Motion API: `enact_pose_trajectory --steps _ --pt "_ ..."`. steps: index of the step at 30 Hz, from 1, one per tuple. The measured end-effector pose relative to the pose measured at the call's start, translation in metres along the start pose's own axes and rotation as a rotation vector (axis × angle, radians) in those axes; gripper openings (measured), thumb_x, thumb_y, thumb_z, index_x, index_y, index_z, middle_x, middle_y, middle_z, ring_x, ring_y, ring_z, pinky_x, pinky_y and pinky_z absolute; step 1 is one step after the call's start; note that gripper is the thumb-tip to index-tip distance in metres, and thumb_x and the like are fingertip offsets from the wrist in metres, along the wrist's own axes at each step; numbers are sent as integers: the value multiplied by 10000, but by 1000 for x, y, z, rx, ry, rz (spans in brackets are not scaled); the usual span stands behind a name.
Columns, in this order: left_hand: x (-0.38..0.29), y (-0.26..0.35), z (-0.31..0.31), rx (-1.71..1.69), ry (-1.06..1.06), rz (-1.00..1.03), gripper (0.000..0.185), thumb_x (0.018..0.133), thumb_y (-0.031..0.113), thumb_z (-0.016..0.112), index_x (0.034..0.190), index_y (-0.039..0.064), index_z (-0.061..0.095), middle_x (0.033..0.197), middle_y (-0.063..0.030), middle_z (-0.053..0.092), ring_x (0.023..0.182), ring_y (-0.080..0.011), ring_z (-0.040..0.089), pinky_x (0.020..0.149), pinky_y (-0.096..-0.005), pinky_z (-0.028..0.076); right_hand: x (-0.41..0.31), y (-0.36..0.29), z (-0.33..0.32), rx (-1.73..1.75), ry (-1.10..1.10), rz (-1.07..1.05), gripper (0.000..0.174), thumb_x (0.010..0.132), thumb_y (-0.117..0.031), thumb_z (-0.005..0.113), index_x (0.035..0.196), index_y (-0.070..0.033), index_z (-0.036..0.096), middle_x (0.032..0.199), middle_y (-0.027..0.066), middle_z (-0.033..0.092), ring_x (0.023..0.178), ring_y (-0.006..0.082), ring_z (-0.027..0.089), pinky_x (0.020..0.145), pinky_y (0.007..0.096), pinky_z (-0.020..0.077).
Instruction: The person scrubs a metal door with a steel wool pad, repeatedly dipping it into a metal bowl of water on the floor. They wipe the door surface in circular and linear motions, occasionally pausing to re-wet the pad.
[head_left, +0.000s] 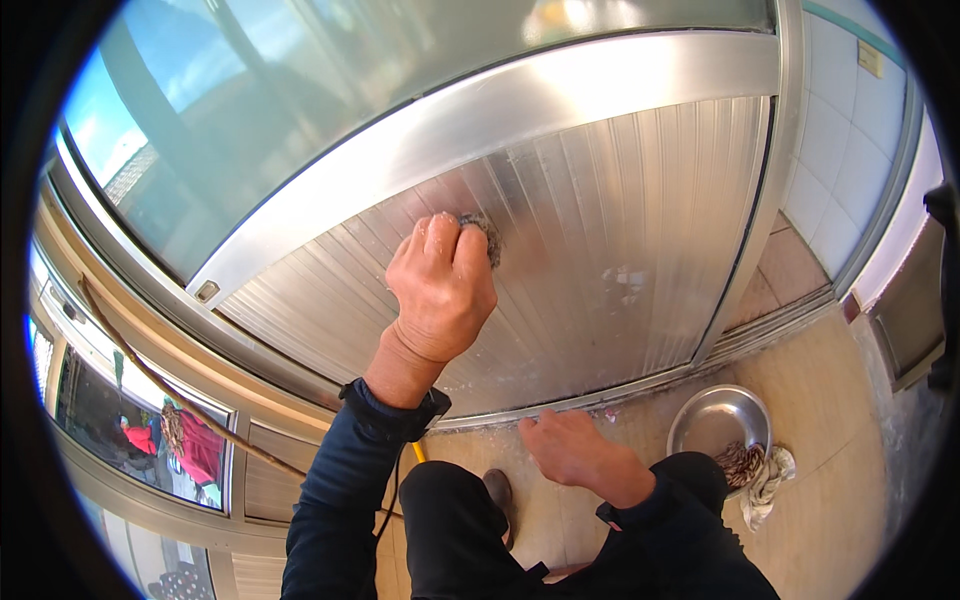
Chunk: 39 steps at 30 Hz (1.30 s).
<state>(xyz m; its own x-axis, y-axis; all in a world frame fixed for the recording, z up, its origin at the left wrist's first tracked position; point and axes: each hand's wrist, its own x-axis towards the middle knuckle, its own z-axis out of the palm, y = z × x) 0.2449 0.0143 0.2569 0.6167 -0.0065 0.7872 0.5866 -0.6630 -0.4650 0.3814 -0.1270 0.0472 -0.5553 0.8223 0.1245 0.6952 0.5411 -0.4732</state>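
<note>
My left hand (442, 289) is closed around a dark steel wool scouring pad (486, 234). It presses the pad against the ribbed lower metal panel (637, 225) of a sliding door, and whitish specks dot the fingers. Most of the pad is hidden under the hand. A whitish mark (622, 281) shows on the panel to the right. My right hand (574, 454) is loosely curled by my right knee, in front of the door's bottom edge. Nothing shows in it, though its palm side is hidden.
On the floor to the right stands a metal basin (686, 420) with cloths (765, 487) over its rim. A thin wooden stick (187, 405) slants along the left. Above the panel is the door's glass (360, 90). A floor track (765, 330) runs at right.
</note>
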Motion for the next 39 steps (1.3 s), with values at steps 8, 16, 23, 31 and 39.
enact_pose_trajectory --steps 8,16,23,31,39 --pt "-7 0 6 30 -59 -138 201 749 -37 762 875 60 639 901 -114 529 807 -315 634 666 -425 536 -3 4 4 -57 -35 29 170 899 -29 711 1063 14 704 949 226 787 948 421 807 772 522 642" --pt "-66 21 6 -95 -244 -175 164 750 12 715 873 87 635 912 -113 545 842 -324 641 690 -444 544 -2 13 -2 -54 -94 103 333 1000 -265 772 1193 -9 683 1046 226 772 993 454 782 849 573 626" --pt "-104 -5 -33 -101 -95 -339 212 830 -98 793 988 26 726 902 -132 620 775 -344 673 678 -420 559 0 17 -5 -17 -78 45 261 979 -160 733 1171 10 685 1001 263 764 939 491 779 809 595 610" --pt "-68 -61 -46 3 126 -397 202 873 -96 782 1037 16 744 937 -143 650 805 -354 687 694 -418 568 5 11 4 -71 -177 105 387 986 -305 828 1204 -25 673 1106 241 761 1061 477 762 919 577 603" --pt "-68 -46 -48 67 -38 -226 218 809 -97 743 976 31 687 938 -144 580 800 -342 659 689 -426 562 6 7 9 -88 -228 108 405 967 -315 840 1185 -18 673 1123 254 754 1046 479 761 905 578 605"
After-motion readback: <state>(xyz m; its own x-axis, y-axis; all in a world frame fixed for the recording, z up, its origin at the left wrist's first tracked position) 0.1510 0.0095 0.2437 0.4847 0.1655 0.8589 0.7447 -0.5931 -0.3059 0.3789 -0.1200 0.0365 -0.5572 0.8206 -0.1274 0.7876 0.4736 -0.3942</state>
